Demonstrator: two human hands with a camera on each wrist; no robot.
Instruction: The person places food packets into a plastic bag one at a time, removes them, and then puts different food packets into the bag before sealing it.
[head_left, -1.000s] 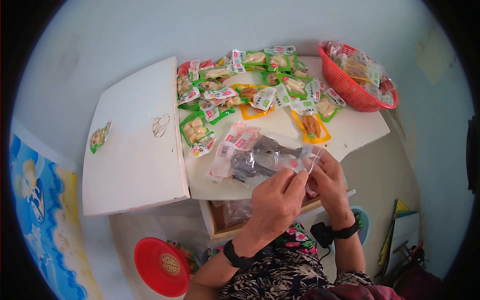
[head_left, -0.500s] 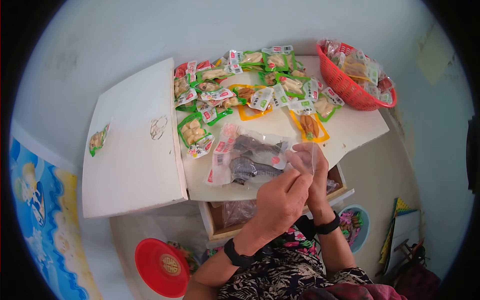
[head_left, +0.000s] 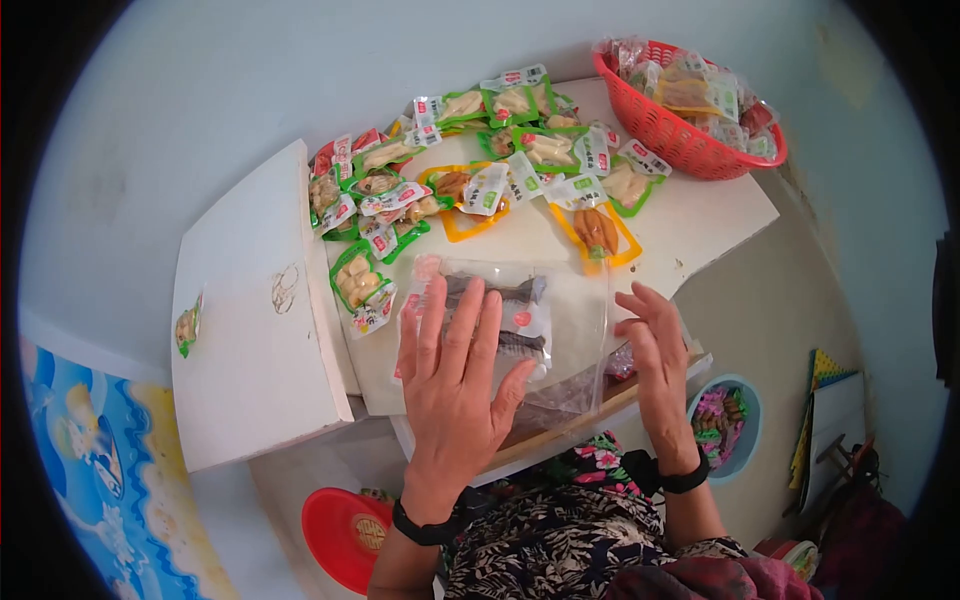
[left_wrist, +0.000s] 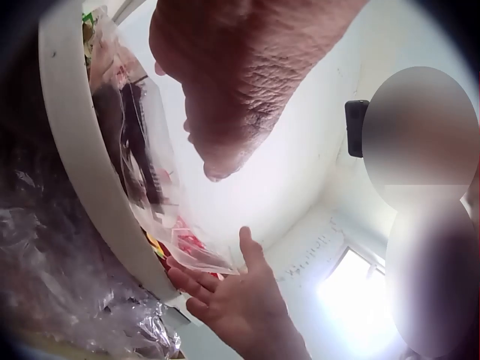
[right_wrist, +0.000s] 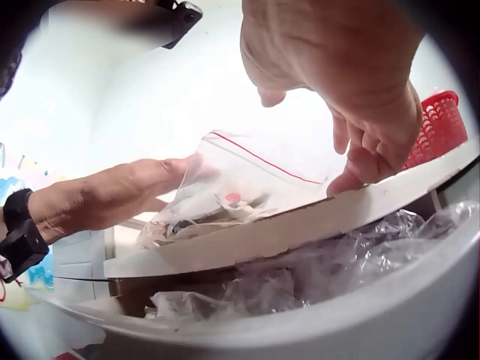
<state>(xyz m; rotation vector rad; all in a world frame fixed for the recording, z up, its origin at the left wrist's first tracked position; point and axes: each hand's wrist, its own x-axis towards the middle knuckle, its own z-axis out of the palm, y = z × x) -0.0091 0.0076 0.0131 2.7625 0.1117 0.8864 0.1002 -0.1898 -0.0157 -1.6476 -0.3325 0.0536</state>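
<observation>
Pressing down flat, the left hand (head_left: 455, 375) rests with straight, spread fingers on the clear zip bag (head_left: 520, 325) of dark snack packets at the table's (head_left: 700, 240) near edge. Just right of it, the right hand (head_left: 655, 345) lies open, fingertips at the bag's mouth. Trapped air could shift packets and slide the bag off the edge. Beyond lie loose snack packets (head_left: 470, 170) and a red basket (head_left: 670, 135).

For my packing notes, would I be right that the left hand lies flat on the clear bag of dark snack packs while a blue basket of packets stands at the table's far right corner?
Nearly: the basket is red, not blue, as the head view shows. The rest holds: the left hand lies flat on the clear bag, and the basket stands at the far right corner of the table.
</observation>
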